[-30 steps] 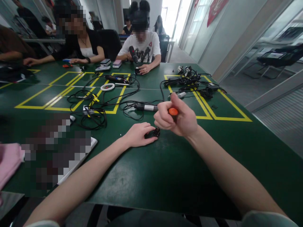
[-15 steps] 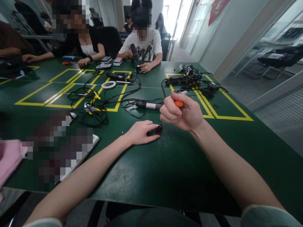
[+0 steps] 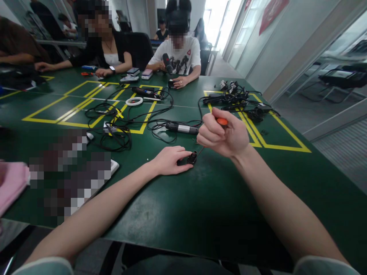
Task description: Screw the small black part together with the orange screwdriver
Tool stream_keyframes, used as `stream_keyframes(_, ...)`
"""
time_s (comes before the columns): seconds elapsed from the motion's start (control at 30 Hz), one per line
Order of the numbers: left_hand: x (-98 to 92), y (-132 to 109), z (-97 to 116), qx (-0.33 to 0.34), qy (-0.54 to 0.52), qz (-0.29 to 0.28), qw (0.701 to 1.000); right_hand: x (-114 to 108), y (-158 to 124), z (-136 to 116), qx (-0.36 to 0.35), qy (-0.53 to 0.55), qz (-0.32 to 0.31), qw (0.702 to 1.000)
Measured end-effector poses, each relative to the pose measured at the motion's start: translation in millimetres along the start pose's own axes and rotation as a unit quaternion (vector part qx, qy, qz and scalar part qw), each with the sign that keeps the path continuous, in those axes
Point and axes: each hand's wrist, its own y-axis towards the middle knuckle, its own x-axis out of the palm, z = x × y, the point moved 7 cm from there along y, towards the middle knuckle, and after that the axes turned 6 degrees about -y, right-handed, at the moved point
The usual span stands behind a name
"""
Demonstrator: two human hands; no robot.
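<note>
On the green table (image 3: 160, 202), my left hand (image 3: 172, 160) pinches a small dark part (image 3: 192, 157) between thumb and forefinger. A short round piece sticks up from that part. My right hand (image 3: 223, 131) is wrapped round a screwdriver (image 3: 222, 122) with an orange-ended handle. Its thin shaft slants down and left from the fist, and the tip is near the dark part; whether they touch I cannot tell. Just behind my hands lies a black and silver cylindrical tool (image 3: 182, 128) with a cable.
Coiled black cables (image 3: 116, 139) lie at the left, with a white ring (image 3: 134, 101) behind them. A tangle of black cables (image 3: 235, 97) sits at the back right. Across the table, a person (image 3: 183, 53) holds a black power tool (image 3: 166, 63). Blurred flat objects (image 3: 114, 167) lie at left.
The view has shifted slightly. My right hand has moved a little to the right with the screwdriver, and more of its shaft shows. My left hand keeps its pinch on the dark part.
</note>
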Motion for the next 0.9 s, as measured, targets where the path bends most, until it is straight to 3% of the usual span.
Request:
stream_keyframes(0.1, -2.7, -1, 0, -0.002, -0.018, -0.011, 1.000, 1, 1, -1, -0.015, 0.008, -0.019, 1.000)
stream_keyframes(0.43, -3.8, -3, -8, -0.015, -0.048, -0.020, 0.999, -4, 4, 1, -0.039, -0.009, 0.052, 0.998)
stream_keyframes(0.9, 1.0, 1, -13, -0.104, -0.093, 0.002, 0.990, 4, 13, 1, -0.086, -0.052, 0.085, 0.991)
